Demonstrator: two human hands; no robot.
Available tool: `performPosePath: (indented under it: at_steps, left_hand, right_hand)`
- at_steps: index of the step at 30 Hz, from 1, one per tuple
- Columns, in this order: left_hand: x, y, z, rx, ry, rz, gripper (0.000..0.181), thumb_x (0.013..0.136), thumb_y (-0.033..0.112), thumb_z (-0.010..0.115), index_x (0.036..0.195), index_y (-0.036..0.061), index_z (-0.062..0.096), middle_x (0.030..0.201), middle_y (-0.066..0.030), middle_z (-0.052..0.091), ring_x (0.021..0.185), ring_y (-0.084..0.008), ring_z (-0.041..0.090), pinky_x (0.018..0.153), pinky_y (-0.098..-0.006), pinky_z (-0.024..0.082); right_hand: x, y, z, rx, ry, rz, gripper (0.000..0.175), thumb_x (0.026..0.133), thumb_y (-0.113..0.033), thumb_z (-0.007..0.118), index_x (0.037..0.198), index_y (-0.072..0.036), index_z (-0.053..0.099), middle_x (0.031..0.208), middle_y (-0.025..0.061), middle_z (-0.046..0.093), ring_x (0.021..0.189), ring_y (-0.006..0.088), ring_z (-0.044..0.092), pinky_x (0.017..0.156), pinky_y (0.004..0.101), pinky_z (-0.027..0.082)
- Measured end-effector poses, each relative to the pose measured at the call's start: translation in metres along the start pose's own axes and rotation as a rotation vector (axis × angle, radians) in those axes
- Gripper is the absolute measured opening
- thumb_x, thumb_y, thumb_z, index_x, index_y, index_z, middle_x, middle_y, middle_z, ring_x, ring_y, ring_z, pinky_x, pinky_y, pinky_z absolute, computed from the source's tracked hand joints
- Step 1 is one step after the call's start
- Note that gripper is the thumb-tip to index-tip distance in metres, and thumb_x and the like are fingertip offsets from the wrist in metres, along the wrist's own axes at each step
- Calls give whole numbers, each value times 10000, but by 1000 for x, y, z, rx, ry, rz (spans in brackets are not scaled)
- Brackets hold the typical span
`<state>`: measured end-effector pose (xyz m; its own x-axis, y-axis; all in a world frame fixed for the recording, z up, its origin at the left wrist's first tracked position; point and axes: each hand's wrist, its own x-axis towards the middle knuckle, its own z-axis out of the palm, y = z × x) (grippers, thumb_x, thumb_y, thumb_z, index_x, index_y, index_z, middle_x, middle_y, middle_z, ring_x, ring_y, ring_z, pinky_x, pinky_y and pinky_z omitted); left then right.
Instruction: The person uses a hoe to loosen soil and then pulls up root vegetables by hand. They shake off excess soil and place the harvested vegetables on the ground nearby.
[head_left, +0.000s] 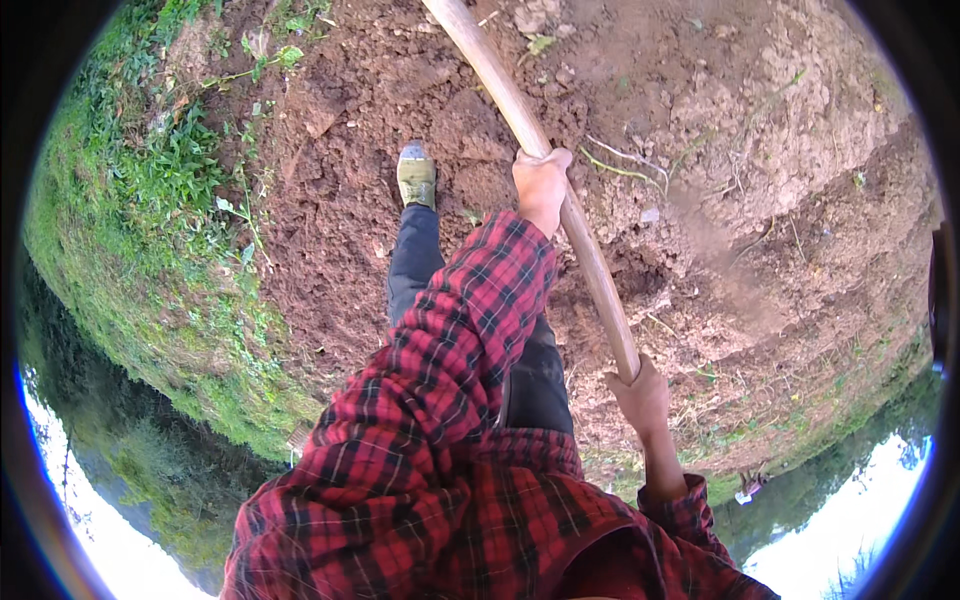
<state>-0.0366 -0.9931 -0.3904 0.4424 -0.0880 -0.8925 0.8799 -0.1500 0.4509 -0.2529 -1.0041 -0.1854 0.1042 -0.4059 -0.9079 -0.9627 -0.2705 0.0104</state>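
A long, slightly curved wooden tool handle (517, 112) slants across the view from the top centre down to the lower right. My left hand (541, 180) grips it around the middle of its visible length. Near its lower end, my right hand (643, 394) is closed around the same handle. The far end of the handle runs out of the picture, so its head is hidden. Under it lies broken reddish-brown soil (465, 135). My red and black plaid sleeves cover both arms, the right one pushed up from the wrist.
My shoe (416, 176) stands on loose clods left of the handle. Green weeds (180, 165) grow on the left, and a grassy slope (150, 300) lies below them. Thin roots (630, 165) lie on the paler soil to the right. Trees edge the distance.
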Motion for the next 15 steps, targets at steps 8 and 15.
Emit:
performPosePath:
  at_steps: [8, 15]
  left_hand:
    - [0, 150, -27, -56, -212, -187, 201, 817, 175, 529, 900, -7, 508, 670, -54, 480, 506, -167, 508, 467, -312, 476]
    - [10, 148, -42, -22, -241, -233, 161, 815, 160, 516, 875, 14, 546, 621, -57, 501, 521, -209, 516, 474, -360, 470]
  right_hand:
    - [-68, -136, -87, 427, -323, -192, 463, 747, -344, 661, 888, 68, 503, 617, 187, 565, 575, 287, 600, 540, 380, 466]
    - [-11, -168, -60, 1234, -673, 22, 386, 764, -242, 644, 980, 18, 458, 636, 44, 498, 478, 131, 512, 420, 239, 425]
